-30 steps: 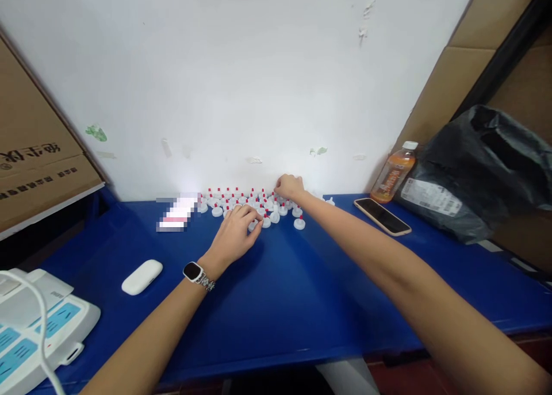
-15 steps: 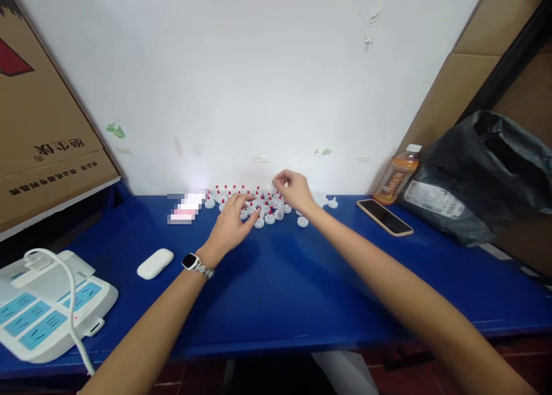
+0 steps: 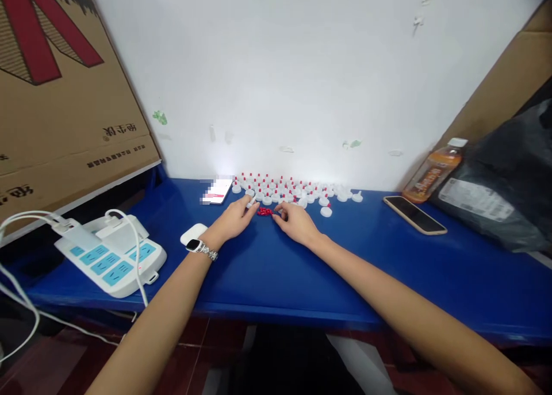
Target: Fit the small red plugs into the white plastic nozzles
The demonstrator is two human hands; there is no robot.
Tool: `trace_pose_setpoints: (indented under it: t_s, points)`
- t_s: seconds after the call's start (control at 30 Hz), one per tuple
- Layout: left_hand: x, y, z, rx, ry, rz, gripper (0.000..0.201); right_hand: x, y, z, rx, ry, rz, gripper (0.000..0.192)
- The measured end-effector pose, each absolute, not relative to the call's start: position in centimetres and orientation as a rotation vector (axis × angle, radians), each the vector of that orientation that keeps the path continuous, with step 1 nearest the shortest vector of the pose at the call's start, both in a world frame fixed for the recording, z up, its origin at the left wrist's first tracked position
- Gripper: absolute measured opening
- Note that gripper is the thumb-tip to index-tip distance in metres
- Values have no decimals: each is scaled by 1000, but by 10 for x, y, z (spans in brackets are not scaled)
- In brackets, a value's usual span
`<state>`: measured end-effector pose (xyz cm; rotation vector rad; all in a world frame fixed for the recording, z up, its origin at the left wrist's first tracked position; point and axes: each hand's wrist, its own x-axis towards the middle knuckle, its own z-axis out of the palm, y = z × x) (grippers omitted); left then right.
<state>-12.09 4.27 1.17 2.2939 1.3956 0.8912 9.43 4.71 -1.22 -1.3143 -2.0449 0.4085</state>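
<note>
My left hand (image 3: pixel 235 218) is closed, with a white nozzle cap (image 3: pixel 252 201) pinched between thumb and fingers. Just right of its thumb lies a small heap of loose red tips (image 3: pixel 264 211) on the blue table. My right hand (image 3: pixel 297 219) reaches the heap's right edge with thumb and forefinger drawn together; whatever sits between them is too small to make out. Behind both hands, many white nozzle caps (image 3: pixel 267 200) stand in a loose group near the wall, most of them topped with red tips. One white cap (image 3: pixel 326 211) lies apart, beyond my right wrist.
A lit phone (image 3: pixel 218 191) lies left of the caps. A white earbud case (image 3: pixel 194 233) is beside my watch, near a power strip (image 3: pixel 114 263) with cables. To the right are a dark phone (image 3: pixel 414 214), an orange drink bottle (image 3: pixel 434 172) and a black plastic bag (image 3: pixel 500 182).
The view has shifted, so the table's things appear farther right. My right hand has come down from above the caps to the red heap. My left hand has closed on a white nozzle cap.
</note>
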Motion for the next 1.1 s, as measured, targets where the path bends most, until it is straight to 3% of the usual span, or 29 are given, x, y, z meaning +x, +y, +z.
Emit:
trace_pose_setpoints:
  t_s: [0.3,0.43,0.57,1.1]
  points:
    - [-98,30,5,2288,1300,830,34,86,48,-15,-1267,-2085,293,7]
    - [-92,25,2,2339,1321,788,33,96,42,-16,-1084,-1830,625,8]
    - [-83,21,0,2427,1255,741,33,108,37,-15,-888,-1546,1060,24]
    - [-74,14,1,2439,1160,718,35,113,35,-4,-787,-1406,1240,34]
